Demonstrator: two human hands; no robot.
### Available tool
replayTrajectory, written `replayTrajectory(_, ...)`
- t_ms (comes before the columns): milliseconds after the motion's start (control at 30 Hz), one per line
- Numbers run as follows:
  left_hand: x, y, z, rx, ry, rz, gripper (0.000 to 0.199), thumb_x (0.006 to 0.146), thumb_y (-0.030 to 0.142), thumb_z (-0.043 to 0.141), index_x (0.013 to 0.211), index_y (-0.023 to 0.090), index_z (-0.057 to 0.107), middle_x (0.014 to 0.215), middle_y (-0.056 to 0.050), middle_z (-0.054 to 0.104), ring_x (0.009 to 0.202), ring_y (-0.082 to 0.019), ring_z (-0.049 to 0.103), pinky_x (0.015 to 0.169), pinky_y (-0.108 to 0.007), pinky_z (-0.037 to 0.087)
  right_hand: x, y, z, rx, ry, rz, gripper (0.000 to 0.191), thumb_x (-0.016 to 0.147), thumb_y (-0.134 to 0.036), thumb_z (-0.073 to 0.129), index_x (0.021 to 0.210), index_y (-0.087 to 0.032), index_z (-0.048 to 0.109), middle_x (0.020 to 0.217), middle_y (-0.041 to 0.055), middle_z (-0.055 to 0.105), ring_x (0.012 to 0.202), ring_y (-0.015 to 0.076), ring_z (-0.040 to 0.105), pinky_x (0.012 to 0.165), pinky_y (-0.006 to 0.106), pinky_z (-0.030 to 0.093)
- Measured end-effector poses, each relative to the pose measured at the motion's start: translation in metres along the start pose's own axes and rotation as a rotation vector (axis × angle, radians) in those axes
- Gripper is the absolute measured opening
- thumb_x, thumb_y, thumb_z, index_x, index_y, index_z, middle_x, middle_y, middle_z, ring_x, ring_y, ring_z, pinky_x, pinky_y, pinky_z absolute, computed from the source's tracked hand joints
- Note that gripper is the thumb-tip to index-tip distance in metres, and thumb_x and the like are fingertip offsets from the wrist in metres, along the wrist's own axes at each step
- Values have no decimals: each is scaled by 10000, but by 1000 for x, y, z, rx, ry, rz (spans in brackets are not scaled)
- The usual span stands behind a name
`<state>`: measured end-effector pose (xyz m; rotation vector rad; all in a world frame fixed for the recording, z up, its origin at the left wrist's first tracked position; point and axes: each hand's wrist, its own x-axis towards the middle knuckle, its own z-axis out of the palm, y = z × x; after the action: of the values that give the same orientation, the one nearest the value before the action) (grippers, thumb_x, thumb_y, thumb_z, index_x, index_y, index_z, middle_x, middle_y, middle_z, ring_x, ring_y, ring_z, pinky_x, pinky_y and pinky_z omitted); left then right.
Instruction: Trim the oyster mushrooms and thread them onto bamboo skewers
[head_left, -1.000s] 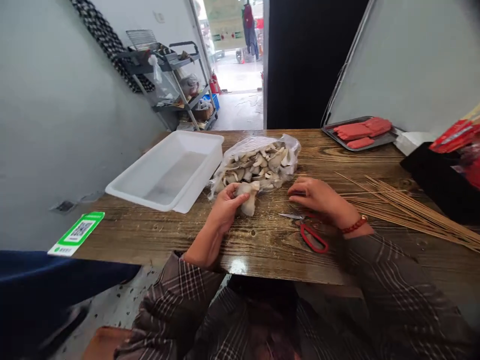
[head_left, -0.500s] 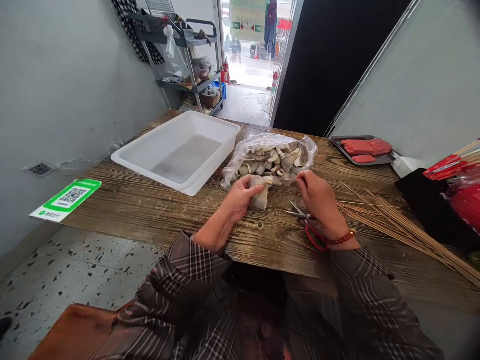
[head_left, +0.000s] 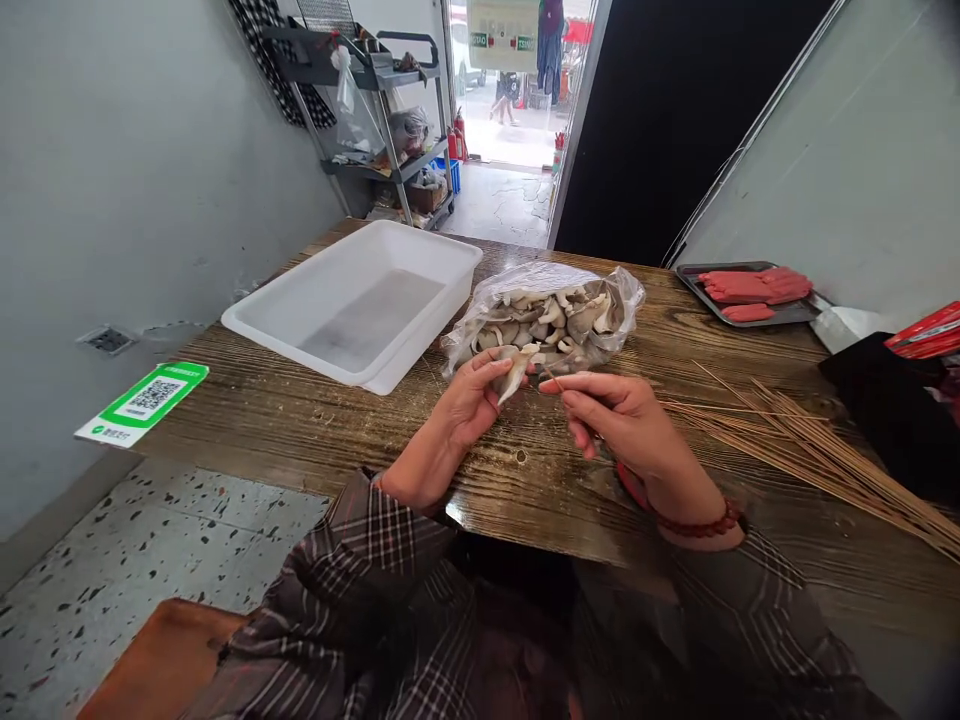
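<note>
My left hand [head_left: 476, 400] pinches a pale oyster mushroom [head_left: 517, 372] between thumb and fingers, just in front of the clear plastic bag [head_left: 466, 335]. Inside that open bag lies a heap of grey-white oyster mushrooms [head_left: 551, 318]. To the right, my right hand [head_left: 619, 415] has its thumb and forefinger closed on a thin bamboo skewer [head_left: 553, 377], its tip pointing toward the held mushroom. Whether the tip touches the mushroom, I cannot tell. Under my right wrist shows a red handle of the scissors [head_left: 631, 486]; their blades are hidden by my hand.
A white plastic tub [head_left: 300, 345] stands left of the bag. Loose bamboo skewers [head_left: 810, 450] lie at the right. Behind them are a dark tray [head_left: 701, 290] with pink meat pieces [head_left: 754, 286] and a black box [head_left: 870, 400]. A green QR-code card [head_left: 146, 402] sits at the left edge.
The held mushroom has turned to show a narrower side. My right hand has come lower and turned, its fingers more extended, and now covers the scissor blades.
</note>
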<state>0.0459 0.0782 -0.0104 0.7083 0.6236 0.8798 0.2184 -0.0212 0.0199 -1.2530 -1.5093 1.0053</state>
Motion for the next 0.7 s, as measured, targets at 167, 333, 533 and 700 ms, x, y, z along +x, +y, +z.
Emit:
replayTrajectory(167,-3,4,1,64,45,-21,236,727,219,769,936,186,663,863,-28,715,695,-122,633,595,-221,476,7,17,8,-417,160,-215,243,904,-244,592,1053,-226,783,764,31,700,670,151,622,652,290,481)
replayTrajectory(333,-7,6,3,54,45,-10,254,727,217,772,944,193,644,840,-7,686,693,-105,626,597,-206,482,11,23,10,-421,227,-251,281,917,-216,561,1102,-238,772,815,32,732,716,164,641,674,284,475)
replayTrajectory(533,-8,6,6,29,32,-24,315,691,138,779,969,191,641,827,12,689,627,-86,621,567,-190,492,11,24,9,-412,240,-249,280,920,-228,560,1091,-226,781,784,33,719,695,163,632,664,284,470)
replayTrajectory(700,-6,2,4,25,-23,-8,408,628,170,840,971,180,618,790,18,708,598,-103,659,553,-189,500,11,24,9,-397,250,-228,287,917,-238,560,1099,-233,783,759,27,706,672,160,610,646,283,461)
